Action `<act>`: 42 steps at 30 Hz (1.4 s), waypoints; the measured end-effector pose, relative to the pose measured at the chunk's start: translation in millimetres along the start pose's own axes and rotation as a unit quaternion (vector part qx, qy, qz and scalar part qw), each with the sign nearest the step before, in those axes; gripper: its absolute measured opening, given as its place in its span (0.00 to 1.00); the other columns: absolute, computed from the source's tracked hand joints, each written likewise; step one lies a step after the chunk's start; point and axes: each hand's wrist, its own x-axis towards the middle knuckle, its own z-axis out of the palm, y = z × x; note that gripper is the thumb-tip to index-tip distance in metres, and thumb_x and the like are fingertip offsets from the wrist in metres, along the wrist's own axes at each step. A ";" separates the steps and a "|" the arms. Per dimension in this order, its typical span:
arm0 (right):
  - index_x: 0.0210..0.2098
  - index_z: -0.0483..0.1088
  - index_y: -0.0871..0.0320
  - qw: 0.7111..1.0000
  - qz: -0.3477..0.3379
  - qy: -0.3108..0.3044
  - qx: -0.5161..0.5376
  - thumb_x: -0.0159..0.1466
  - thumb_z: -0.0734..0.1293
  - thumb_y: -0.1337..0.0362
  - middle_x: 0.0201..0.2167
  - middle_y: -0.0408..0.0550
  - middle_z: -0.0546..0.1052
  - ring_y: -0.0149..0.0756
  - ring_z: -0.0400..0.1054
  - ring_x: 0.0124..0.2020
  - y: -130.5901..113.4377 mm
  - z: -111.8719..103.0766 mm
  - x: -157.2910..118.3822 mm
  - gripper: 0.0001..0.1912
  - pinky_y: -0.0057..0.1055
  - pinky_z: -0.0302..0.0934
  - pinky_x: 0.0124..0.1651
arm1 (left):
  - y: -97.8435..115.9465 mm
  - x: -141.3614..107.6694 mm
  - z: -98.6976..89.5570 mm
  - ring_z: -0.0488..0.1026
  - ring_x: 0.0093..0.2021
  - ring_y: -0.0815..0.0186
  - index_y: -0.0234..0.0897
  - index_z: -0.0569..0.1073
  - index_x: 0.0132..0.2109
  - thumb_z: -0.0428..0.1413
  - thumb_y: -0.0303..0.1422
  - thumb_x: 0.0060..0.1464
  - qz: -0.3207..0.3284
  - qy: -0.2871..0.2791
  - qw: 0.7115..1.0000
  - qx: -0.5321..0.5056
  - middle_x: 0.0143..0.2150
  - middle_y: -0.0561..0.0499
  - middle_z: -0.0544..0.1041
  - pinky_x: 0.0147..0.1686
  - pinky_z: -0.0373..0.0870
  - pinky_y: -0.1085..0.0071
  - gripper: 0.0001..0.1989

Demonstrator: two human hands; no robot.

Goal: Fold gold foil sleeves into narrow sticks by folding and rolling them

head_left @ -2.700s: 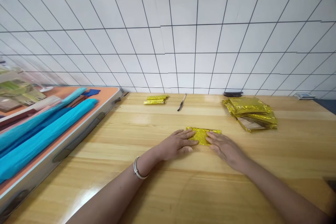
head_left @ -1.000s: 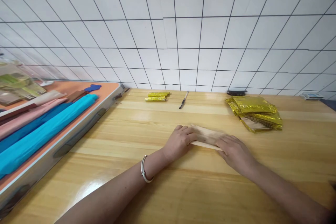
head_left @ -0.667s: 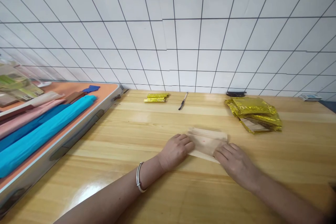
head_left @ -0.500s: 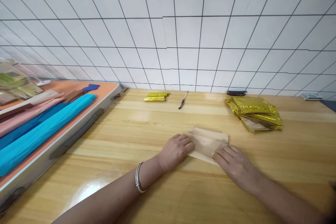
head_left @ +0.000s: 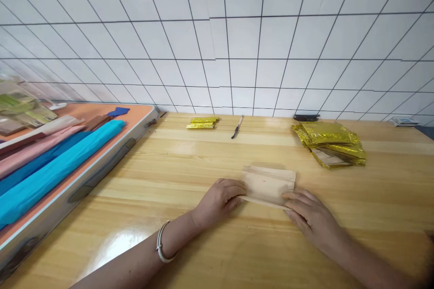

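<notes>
A piece of thin brown paper, folded along its edges and marked with a small red spot, is between my two hands over the wooden table. My left hand, with a silver bangle on the wrist, pinches the paper's left end. Its right end is gripped by my right hand, thumb below and fingers on top. The paper's near edge looks slightly raised off the table. Beyond it on the right lies a loose stack of gold foil-edged brown paper sheets.
Two narrow gold foil strips and a pen lie toward the tiled wall. A black object sits behind the foil stack. At left, an orange-topped board carries turquoise rolled material and other coloured rolls.
Both hands have shifted slightly outward along the paper and changed from curled over it to pinching its ends. The paper's near edge looks more lifted.
</notes>
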 end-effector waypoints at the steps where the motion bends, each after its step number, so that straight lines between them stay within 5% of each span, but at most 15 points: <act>1: 0.38 0.71 0.53 1.000 0.009 0.001 0.015 0.64 0.58 0.64 0.43 0.48 0.74 0.40 0.65 0.46 -1.1 -0.9 0.6 0.10 0.40 0.61 0.47 | 1.4 0.9 0.6 0.69 0.48 0.64 0.40 0.71 0.45 0.46 0.37 0.60 -0.017 0.013 1.000 -0.012 0.46 0.47 0.75 0.49 0.62 0.65 0.12; 9: 0.25 0.66 0.55 0.995 0.071 0.001 0.064 0.65 0.56 0.62 0.28 0.46 0.71 0.36 0.64 0.33 -3.0 1.4 5.9 0.14 0.34 0.60 0.36 | 9.8 7.6 4.7 0.67 0.31 0.67 0.36 0.70 0.28 0.45 0.39 0.60 -0.118 0.056 0.991 -0.007 0.26 0.51 0.71 0.36 0.62 0.70 0.17; 17: 0.27 0.67 0.54 0.993 0.114 -0.043 0.001 0.62 0.59 0.60 0.29 0.46 0.73 0.37 0.66 0.32 2.7 2.9 20.3 0.10 0.31 0.59 0.32 | 11.7 10.0 14.0 0.65 0.37 0.63 0.38 0.73 0.30 0.51 0.36 0.56 -0.172 0.083 0.978 0.082 0.30 0.50 0.70 0.38 0.60 0.66 0.10; 25: 0.32 0.62 0.53 0.981 0.178 -0.072 -0.032 0.58 0.62 0.61 0.29 0.41 0.73 0.35 0.66 0.30 4.6 6.4 24.3 0.04 0.28 0.55 0.29 | 8.1 13.2 16.0 0.64 0.36 0.63 0.36 0.67 0.26 0.53 0.34 0.53 -0.156 0.073 0.975 0.143 0.30 0.49 0.68 0.37 0.61 0.66 0.10; 30: 0.37 0.62 0.52 0.976 0.194 -0.086 -0.036 0.59 0.61 0.60 0.30 0.42 0.73 0.35 0.67 0.29 5.5 7.0 23.3 0.07 0.27 0.54 0.29 | 12.4 10.3 14.1 0.65 0.41 0.60 0.35 0.68 0.36 0.52 0.33 0.55 -0.098 0.069 0.971 0.208 0.40 0.46 0.70 0.40 0.63 0.63 0.05; 36: 0.41 0.62 0.52 0.978 0.188 -0.087 -0.002 0.58 0.61 0.60 0.34 0.43 0.74 0.36 0.68 0.33 7.3 5.7 23.6 0.10 0.28 0.56 0.32 | 20.6 11.3 9.4 0.63 0.50 0.63 0.36 0.65 0.51 0.44 0.26 0.61 0.160 -0.066 0.961 0.216 0.51 0.46 0.69 0.48 0.62 0.65 0.14; 42: 0.43 0.62 0.52 0.971 0.219 -0.088 0.033 0.60 0.59 0.61 0.29 0.41 0.72 0.35 0.67 0.30 16.5 4.6 18.6 0.11 0.28 0.58 0.31 | 28.7 10.6 9.3 0.63 0.52 0.62 0.34 0.64 0.54 0.44 0.26 0.59 0.119 -0.103 0.971 0.178 0.53 0.45 0.68 0.50 0.62 0.65 0.16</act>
